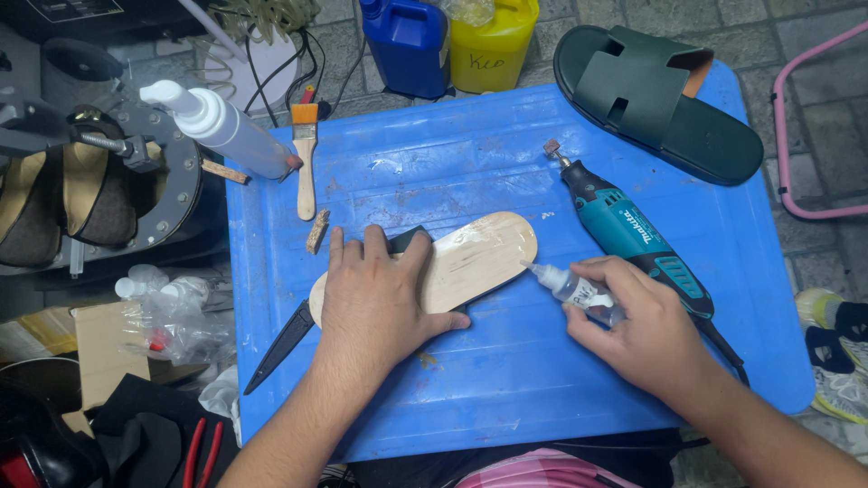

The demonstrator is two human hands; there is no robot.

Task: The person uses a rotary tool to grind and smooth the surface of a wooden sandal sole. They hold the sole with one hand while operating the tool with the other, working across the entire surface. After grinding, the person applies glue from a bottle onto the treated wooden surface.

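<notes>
From the head camera, the left hand [375,294] lies flat, fingers spread a little, pressing down on a pale tan shoe sole [470,258] that rests on a blue table top [506,380]. A thin black piece [280,348] sticks out from under the sole, toward the person. The right hand [646,330] has its fingers curled around a small clear glue bottle [570,285] (its pointy tip is just beside the sole's edge). Right next to that hand lies a teal rotary tool [624,226]. Farther back sit a small brush [306,158], a white spray bottle [221,126] and a dark green sandal [660,99].
</notes>
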